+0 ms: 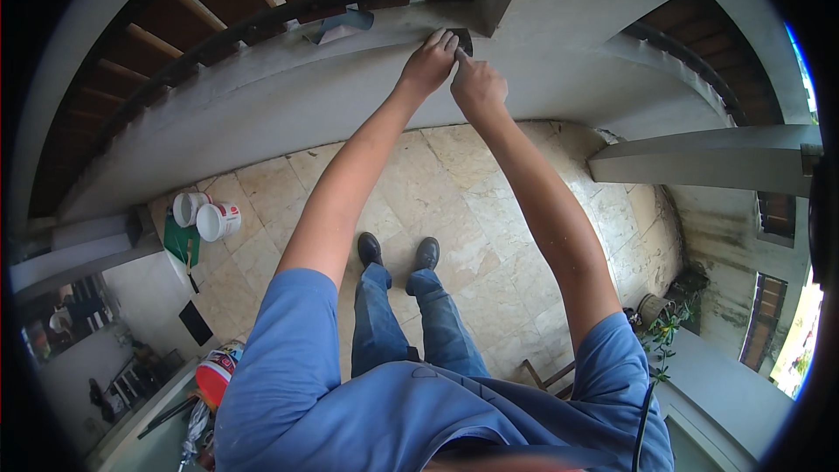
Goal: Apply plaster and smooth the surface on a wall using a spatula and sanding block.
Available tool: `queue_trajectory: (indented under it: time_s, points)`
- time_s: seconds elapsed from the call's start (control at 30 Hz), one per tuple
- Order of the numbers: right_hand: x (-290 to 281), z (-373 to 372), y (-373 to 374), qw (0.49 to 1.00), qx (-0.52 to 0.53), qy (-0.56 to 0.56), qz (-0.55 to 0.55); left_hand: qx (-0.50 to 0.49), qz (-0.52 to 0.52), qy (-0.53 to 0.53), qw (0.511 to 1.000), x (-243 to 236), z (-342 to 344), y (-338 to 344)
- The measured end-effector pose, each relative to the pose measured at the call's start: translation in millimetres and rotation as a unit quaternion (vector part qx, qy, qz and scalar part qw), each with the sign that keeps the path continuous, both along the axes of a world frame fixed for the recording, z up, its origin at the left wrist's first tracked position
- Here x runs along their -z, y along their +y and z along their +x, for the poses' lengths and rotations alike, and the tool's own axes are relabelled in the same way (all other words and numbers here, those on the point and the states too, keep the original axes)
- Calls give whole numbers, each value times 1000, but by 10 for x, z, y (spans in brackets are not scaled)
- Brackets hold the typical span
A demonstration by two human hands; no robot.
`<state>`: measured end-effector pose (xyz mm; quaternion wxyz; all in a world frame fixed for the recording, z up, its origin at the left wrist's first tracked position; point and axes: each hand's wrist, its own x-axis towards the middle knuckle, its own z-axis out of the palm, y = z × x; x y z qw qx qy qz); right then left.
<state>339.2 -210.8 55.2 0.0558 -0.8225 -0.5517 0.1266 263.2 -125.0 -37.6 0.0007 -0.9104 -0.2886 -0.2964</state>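
Observation:
At the top centre, my left hand (433, 63) has its fingers wrapped on a small dark flat piece (463, 39) held against the pale wall's ledge. My right hand (476, 83) is just below and to the right, fingers curled and index finger reaching up onto the same piece; whether it grips or only presses is hard to tell. A little left along the ledge (402, 17) lies a grey-blue sheet (343, 26), below a railing with reddish-brown slats (201, 9).
Two white buckets (218, 222) stand on a green sheet (179, 232) at left on the marble-tiled floor (411, 175). A red container (212, 380) sits low left. A concrete beam (699, 157) juts in at right; a potted plant (657, 319) stands below it.

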Motion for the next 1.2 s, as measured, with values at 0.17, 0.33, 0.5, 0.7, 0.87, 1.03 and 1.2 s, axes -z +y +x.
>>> queue_trajectory:
  time_s: [0.17, 0.33, 0.5, 0.7, 0.87, 1.03, 1.2]
  points:
    - [-23, 23, 138, 999, 2, -22, -35, 7, -66, 19, 998, -49, 26, 81]
    - [-22, 88, 362, 999, -1, -42, -22, -4, -19, 28, 999, -38, 153, 308]
    - [55, -17, 266, 1000, 5, -21, -8, 8, 8, 87, 996, 41, 36, 256]
    - [85, 120, 461, 999, 9, -33, -13, -16, -129, 26, 991, -166, 172, 351]
    - [-32, -214, 205, 998, 35, -22, -56, 21, 47, 40, 998, 166, -85, 290]
    - [22, 86, 461, 997, 14, -68, -18, 6, -155, 56, 986, -199, 235, 394]
    - [26, -65, 214, 996, 11, -44, -80, 17, 42, -10, 999, 80, 69, 186]
